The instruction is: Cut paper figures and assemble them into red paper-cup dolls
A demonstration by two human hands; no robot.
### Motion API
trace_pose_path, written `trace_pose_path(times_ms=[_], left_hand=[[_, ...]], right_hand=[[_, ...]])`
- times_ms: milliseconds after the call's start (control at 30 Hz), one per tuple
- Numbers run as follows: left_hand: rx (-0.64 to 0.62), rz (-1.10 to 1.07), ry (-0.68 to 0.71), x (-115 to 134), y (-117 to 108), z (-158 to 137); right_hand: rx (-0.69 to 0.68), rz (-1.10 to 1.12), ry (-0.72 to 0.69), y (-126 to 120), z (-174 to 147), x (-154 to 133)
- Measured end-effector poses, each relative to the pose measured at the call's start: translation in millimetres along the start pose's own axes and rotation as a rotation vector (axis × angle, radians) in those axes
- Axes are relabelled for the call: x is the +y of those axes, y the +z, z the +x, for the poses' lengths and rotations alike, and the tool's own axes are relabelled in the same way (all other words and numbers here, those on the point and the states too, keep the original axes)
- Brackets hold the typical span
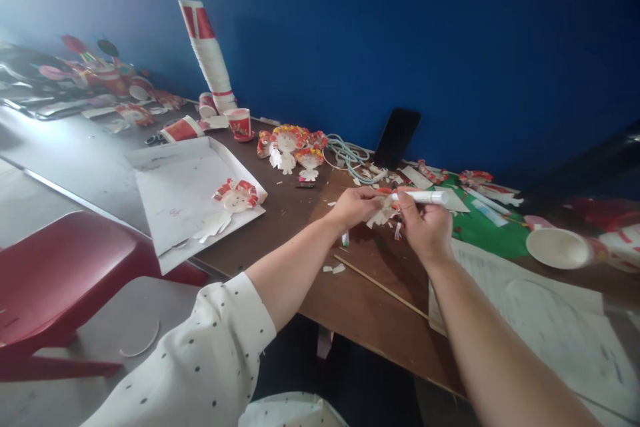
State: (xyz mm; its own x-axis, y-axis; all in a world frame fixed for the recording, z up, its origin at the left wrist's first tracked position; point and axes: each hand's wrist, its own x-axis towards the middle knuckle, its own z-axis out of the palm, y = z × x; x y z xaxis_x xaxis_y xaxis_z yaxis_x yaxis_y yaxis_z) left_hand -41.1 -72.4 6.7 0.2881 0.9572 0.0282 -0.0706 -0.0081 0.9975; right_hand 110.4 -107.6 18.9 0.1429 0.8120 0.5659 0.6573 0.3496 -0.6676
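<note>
My left hand (354, 207) pinches a small paper-cup doll (383, 213) with a pale, fringed lower part, held above the brown table. In my right hand (429, 228) lies a white marker (425, 197), gripped between thumb and fingers, with its tip end close to the doll. The tip itself is too small to make out. Past my left hand sit finished-looking paper dolls (287, 141) with red and yellow curled hair. Another red-haired doll (237, 199) rests on a white box lid (170, 180) to the left.
A tall stack of paper cups (210, 60) leans by the blue wall. Nearby are a red cup (240, 125), a coiled cable (350, 153) and an upright phone (399, 137). A thin stick (380, 285), green sheet (487, 233) and papers (530, 300) lie nearer right. A red chair (65, 267) stands left.
</note>
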Motion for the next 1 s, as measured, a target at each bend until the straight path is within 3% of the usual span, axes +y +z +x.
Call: trace_pose_path(times_ms=[267, 533, 800, 1000], left_hand=[[0.005, 0.030, -0.076, 1.6, 0.6, -2.4], [-0.017, 0.087, -0.011, 3.1, 0.7, -3.6], [-0.030, 0.158, -0.034, 4.2, 1.3, -4.2], [-0.035, 0.119, -0.062, 5.2, 1.7, -5.8]], right_hand=[[0.120, 0.062, 0.032, 0.7, -2.5, -1.5], [0.018, 0.010, 0.053, 0.9, -3.3, -7.9], [0.090, -0.059, 0.034, 0.5, -0.9, -0.7], [0.083, 0.099, 0.058, 1.6, -3.9, -1.8]])
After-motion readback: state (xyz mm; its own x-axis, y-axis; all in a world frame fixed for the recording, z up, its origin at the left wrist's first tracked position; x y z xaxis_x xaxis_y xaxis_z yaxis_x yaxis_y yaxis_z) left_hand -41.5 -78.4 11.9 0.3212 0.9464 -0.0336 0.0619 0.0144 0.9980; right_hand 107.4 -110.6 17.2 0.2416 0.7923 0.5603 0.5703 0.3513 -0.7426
